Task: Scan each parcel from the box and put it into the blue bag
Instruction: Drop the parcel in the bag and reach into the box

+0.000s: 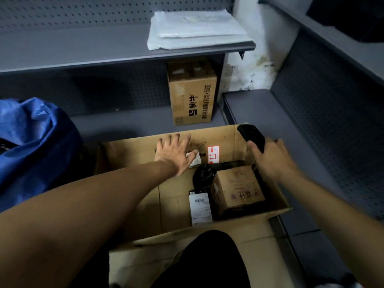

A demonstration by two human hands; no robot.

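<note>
An open cardboard box stands in front of me. Inside it lie a small brown carton, a black plastic-wrapped parcel and a flat dark parcel with a white barcode label. My left hand reaches into the box with fingers spread, over a small parcel with a white label at the far wall. My right hand grips a black handheld scanner above the box's right corner. The blue bag slumps at the left.
Grey metal shelves with pegboard backs run along the back and right. A tall printed carton stands on the lower shelf behind the box. White folded bags lie on the upper shelf. My dark-clothed knee is at the bottom.
</note>
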